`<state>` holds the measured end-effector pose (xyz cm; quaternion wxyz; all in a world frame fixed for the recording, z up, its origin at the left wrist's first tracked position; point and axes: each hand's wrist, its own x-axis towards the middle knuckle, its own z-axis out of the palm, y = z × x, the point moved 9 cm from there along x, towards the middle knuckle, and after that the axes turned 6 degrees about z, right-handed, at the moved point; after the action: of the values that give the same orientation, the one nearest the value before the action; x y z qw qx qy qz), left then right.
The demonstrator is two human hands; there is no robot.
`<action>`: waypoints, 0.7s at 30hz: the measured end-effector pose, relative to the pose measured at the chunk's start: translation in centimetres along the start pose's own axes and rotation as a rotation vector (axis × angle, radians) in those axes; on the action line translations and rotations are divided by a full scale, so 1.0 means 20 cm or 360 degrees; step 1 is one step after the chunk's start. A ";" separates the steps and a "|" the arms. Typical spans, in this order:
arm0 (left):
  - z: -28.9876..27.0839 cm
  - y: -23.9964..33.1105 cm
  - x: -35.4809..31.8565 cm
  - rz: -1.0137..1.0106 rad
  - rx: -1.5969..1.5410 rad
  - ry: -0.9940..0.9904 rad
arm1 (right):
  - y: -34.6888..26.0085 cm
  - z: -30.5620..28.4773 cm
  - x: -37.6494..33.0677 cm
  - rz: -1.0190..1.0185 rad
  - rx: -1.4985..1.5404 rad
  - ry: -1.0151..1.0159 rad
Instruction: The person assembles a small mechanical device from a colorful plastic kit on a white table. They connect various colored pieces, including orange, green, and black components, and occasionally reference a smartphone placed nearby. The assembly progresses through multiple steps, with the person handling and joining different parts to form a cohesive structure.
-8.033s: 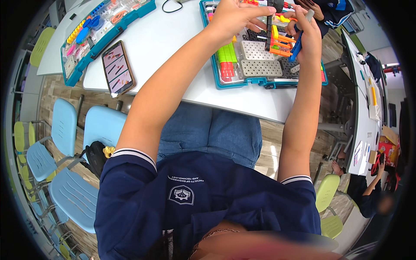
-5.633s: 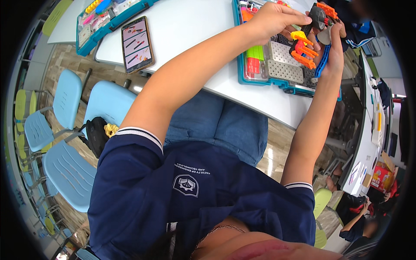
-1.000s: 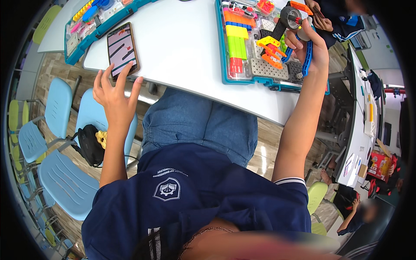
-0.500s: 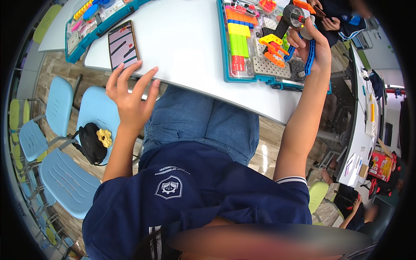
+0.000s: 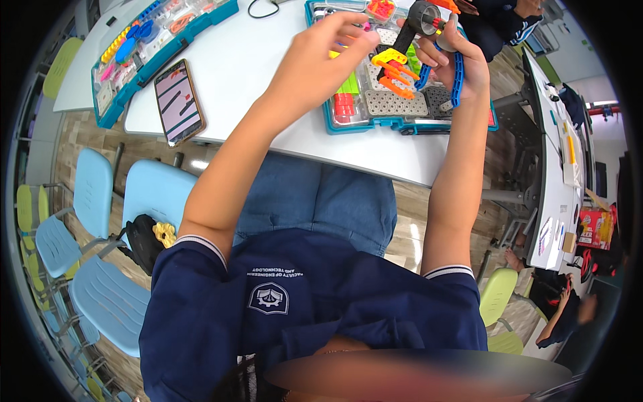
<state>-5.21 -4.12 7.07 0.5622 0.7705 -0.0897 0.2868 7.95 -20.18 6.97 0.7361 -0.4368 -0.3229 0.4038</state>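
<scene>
Head view, looking straight down: the thing being worked on is a little plastic build (image 5: pixel 418 50), made of orange and yellow beams, a blue curved piece along its right side, and a grey drum-shaped part up top with a red and orange bit sticking out of it. It's held up in the air over the teal parts tray (image 5: pixel 375 124) that sits near the table's (image 5: pixel 268 87) front edge, toward the right end.

The right hand (image 5: pixel 455 63) is wrapped around the build, with the fingers curled shut on the blue curved piece and grey part. The left hand (image 5: pixel 321 57) is right beside it, with its fingers loosely bent and half open and the fingertips up near the yellow and orange beams. Can't tell if they actually touch, and it isn't gripping anything.

Further along the table, a phone (image 5: pixel 179 102) lies screen up near the front edge on the left, and a second teal tray (image 5: pixel 127 107) full of coloured parts sits at the far left corner.
</scene>
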 end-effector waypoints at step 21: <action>0.25 -0.09 -0.03 -0.0567 -0.0934 -0.0417 | 0.09 0.14 0.03 0.0024 -0.0107 -0.0057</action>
<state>-3.20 -8.12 4.18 0.7842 0.6100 -0.1039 0.0454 5.40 -18.09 6.46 0.7120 -0.4564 -0.3461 0.4061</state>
